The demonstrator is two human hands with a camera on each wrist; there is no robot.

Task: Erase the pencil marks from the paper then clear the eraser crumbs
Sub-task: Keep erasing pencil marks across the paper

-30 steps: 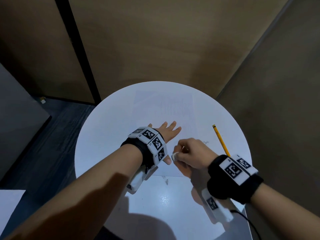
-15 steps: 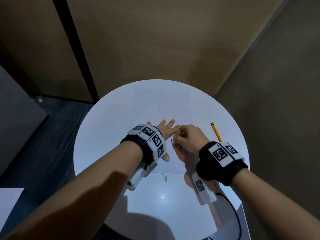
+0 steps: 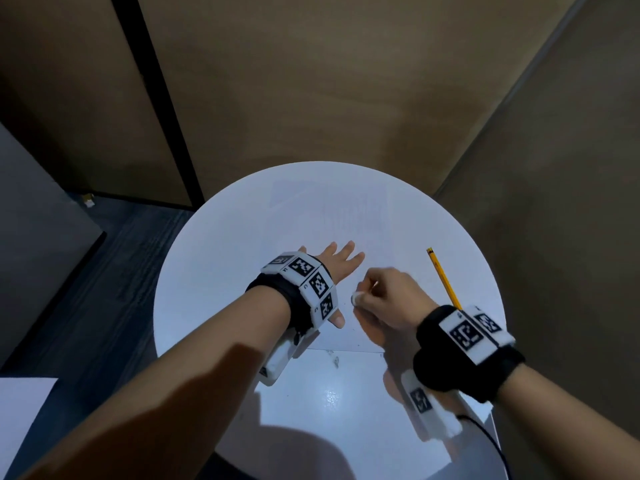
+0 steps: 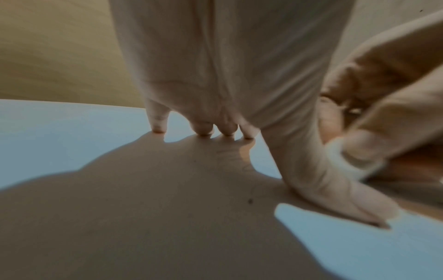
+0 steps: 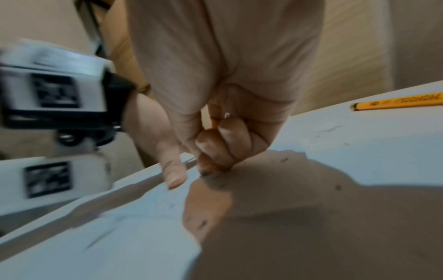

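Round table (image 3: 214, 271) bare leftward; left hand (image 3: 337, 263) flattens paper (image 3: 349, 216); right hand (image 3: 384, 299) pinches eraser (image 3: 356, 299).

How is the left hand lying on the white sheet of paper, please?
Spread flat: the left hand presses the white sheet of paper, fingers straight.

The table (image 3: 214, 258) is white with a glossy, smooth top that throws back a bright glint and the reflection of the arms in the lower middle of the head view. The paper (image 3: 346, 216) on it is matt white, almost blending with the top. The pencil (image 3: 441, 275) at the right looks like yellow lacquered wood, with stamped lettering along it in the right wrist view. The eraser (image 3: 356, 298) looks white and dull. The wristbands (image 3: 277, 296) are black cloth carrying hard white plastic blocks. The walls (image 3: 311, 81) look like matt brown wood grain.
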